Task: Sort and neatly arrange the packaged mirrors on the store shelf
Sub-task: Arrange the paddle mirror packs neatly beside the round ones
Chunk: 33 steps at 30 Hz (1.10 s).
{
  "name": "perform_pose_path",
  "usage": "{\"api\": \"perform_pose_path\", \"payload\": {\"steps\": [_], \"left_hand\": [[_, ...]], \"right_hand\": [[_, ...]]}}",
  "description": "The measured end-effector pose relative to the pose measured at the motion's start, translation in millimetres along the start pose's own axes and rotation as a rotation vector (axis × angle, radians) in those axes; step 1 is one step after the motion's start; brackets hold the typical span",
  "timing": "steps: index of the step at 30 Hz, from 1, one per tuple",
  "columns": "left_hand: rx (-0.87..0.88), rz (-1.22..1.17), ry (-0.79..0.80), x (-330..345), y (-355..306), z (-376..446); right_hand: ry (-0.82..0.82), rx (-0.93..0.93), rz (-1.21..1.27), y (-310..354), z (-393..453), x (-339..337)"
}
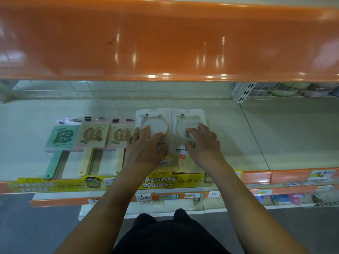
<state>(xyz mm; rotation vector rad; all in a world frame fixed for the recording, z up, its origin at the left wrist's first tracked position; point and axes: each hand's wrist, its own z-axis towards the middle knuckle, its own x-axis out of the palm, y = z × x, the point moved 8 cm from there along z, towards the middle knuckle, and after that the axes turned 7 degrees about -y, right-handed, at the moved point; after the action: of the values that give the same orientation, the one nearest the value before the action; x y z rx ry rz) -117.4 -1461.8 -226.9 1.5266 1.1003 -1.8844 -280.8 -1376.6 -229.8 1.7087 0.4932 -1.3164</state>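
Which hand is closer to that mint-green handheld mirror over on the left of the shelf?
The left hand. It rests on the pink-rimmed mirror pack, two beige mirrors away from the green mirror. The right hand lies farther right, on the green-rimmed pack.

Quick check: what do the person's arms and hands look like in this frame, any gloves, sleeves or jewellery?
Both are bare. The left hand and right hand wear no gloves, and no rings or watch show. No sleeve shows on either forearm in this view; whether one sits higher up cannot be told. No cables or markings show. Below, dark clothing covers the person's body.
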Motion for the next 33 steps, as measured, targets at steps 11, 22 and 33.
{"api": "perform_pose_path", "payload": {"steps": [11, 22, 33], "left_hand": [[0.092, 0.036, -0.175, -10, 0, 73], [0.123, 0.04, -0.041, 10, 5, 101], [0.138, 0.063, -0.067, 10, 2, 99]], "right_hand": [[-0.168, -0.156, -0.12, 25, 64, -5], [-0.043, -0.171, -0.143, 21, 94, 12], [-0.078, -0.18, -0.185, 22, 92, 15]]}}
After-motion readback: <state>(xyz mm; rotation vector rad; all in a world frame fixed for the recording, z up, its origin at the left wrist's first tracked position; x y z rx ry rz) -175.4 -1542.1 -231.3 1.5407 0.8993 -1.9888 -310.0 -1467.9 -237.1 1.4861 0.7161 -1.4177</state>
